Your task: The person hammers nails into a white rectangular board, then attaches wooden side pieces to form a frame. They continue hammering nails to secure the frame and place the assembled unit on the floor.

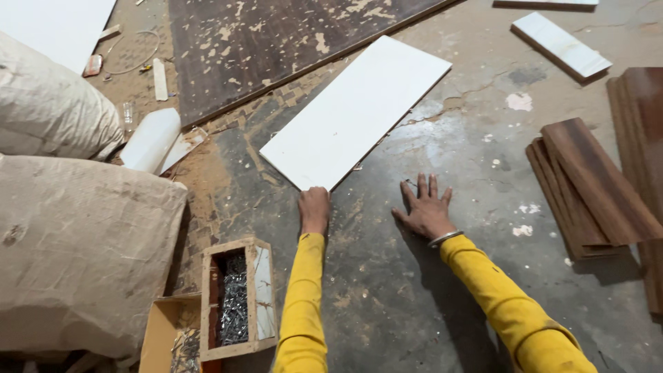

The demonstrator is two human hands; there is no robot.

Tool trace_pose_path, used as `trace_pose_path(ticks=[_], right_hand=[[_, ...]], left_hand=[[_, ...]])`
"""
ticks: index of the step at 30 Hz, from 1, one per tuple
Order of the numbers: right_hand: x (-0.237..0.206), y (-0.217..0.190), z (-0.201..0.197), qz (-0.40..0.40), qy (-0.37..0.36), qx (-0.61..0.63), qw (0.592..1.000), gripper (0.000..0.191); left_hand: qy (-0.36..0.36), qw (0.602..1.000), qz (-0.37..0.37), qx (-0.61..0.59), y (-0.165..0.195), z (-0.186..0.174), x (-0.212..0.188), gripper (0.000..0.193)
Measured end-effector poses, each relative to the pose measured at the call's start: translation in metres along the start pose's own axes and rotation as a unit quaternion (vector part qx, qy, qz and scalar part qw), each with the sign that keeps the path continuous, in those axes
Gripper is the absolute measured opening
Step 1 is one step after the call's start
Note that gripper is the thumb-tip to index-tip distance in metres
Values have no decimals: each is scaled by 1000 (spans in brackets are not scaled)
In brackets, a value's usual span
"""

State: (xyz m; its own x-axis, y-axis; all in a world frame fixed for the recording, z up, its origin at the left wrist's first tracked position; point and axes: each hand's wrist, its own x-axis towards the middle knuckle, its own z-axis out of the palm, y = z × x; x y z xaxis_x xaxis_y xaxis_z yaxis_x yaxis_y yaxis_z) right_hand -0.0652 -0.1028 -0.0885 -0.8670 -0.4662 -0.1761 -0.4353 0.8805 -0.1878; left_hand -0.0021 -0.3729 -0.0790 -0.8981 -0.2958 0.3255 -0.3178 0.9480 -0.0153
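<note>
A white rectangular board [356, 110] lies flat on the dusty concrete floor, angled from near left to far right. My left hand [314, 209] rests at its nearest corner with fingers curled under or against the edge; whether it grips the board is hard to see. My right hand [426, 209] lies flat on the floor with fingers spread, just right of that corner, holding nothing. Both arms wear yellow sleeves, and a metal bangle sits on the right wrist.
A wooden box of nails [235, 297] stands near left beside stuffed sacks [76, 249]. Dark wood-grain strips [587, 186] are stacked at right. A large worn dark board [269, 41] lies behind, and a small white piece [561, 44] lies far right.
</note>
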Motion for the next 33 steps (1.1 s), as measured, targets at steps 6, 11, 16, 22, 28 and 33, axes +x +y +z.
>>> trace_pose_path(ticks=[6, 11, 16, 22, 28, 33], right_hand=[[-2, -2, -4, -6, -8, -4, 1000, 88], [0, 0, -3, -1, -15, -9, 1000, 87], [3, 3, 0, 4, 0, -4, 1000, 90], [-1, 3, 1, 9, 2, 19, 1000, 88], [20, -25, -12, -4, 14, 32, 999, 71], [63, -107, -11, -46, -29, 507, 860, 60]], left_hand=[[-12, 994, 38, 102, 6, 4, -9, 10], [-45, 998, 14, 49, -3, -23, 11, 79], [-93, 995, -14, -13, 36, -9, 12, 94], [-268, 960, 49, -58, 53, -19, -7, 68], [-90, 959, -150, -221, -20, -43, 49, 53], [-99, 971, -190, -104, -78, -17, 103, 72]])
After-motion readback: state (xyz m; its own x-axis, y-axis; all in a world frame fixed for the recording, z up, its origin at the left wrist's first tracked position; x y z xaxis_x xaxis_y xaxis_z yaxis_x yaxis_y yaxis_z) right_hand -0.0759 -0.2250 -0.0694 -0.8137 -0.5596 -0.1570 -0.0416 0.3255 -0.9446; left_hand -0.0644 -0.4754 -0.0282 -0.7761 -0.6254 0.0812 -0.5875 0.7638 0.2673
